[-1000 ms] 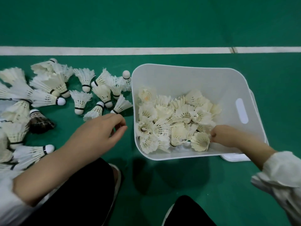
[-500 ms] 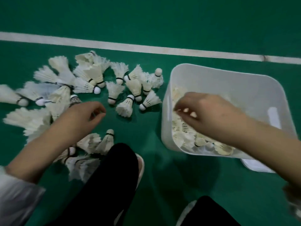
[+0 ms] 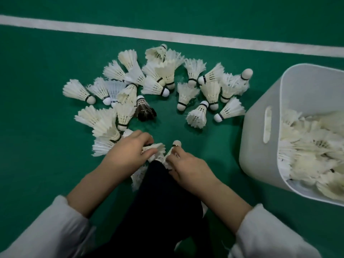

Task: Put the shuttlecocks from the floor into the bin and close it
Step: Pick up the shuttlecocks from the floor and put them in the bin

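The two nearest shuttlecocks [image 3: 158, 150] are lying on the floor [image 3: 55, 146] just ahead of the person's dark trouser leg [image 3: 163, 192], and each hand is gripping one. The right hand [image 3: 188, 166] is pinching one by its feather skirt. Its cork [image 3: 176, 143] is pointing away from the person, so the long axis is running from near to far. The left hand [image 3: 128, 155] is curling its fingers round the other, whose skirt is fanning out to the right and touching the first one's feathers.

The bin [image 3: 260, 155] is standing to the right of both hands, well apart from them, open-topped and holding many shuttlecocks. The right hand is nearer to it. A carry is therefore judged to be running rightward and up over the wall bearing the handle slot [image 3: 267, 125].

The loose pile [image 3: 188, 94] is spreading between the hands and the white line [image 3: 167, 37], with one dark shuttlecock [image 3: 145, 110] in it. No lid is showing. No brand or writing is readable; only black bands are showing at the corks.
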### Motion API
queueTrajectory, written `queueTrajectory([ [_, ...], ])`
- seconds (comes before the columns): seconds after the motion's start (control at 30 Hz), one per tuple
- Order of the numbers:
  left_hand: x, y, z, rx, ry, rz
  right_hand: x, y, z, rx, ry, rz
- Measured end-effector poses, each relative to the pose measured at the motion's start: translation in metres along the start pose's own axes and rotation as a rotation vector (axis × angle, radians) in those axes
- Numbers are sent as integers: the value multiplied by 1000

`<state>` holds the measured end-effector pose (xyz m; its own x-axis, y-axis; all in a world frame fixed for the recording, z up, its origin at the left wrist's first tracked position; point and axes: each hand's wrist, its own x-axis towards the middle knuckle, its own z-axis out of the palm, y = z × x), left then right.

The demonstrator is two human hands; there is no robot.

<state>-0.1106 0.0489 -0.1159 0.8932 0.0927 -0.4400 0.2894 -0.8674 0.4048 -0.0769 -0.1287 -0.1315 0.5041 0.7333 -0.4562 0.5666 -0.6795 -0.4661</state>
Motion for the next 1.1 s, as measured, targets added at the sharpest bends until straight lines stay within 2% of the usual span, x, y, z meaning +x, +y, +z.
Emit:
queueTrajectory([
  [0.13,7,9,9,56,-22,134,8,17,-4,61,-3,-10],
  [0.27,10,1,14,313,-108,349,9,25,-15,229,103,72],
  [0.37,14,-4,13,507,-143,310,5,31,-24,387,233,203],
  [0.57,21,-14,7,470,64,374,-5,46,-32,595,374,410],
  [0.7,18,-5,10,289,168,367,-12,40,-23,435,430,354],
  [0.87,19,11,18,80,105,136,-11,41,-21,265,292,298],
  [0.93,20,16,18,9,118,108,-13,40,-24,237,269,304],
  [1.0,25,22,14,41,160,83,-16,41,-28,210,247,352],
  [1.1,42,35,10,226,185,68,-22,45,-31,72,223,386],
])
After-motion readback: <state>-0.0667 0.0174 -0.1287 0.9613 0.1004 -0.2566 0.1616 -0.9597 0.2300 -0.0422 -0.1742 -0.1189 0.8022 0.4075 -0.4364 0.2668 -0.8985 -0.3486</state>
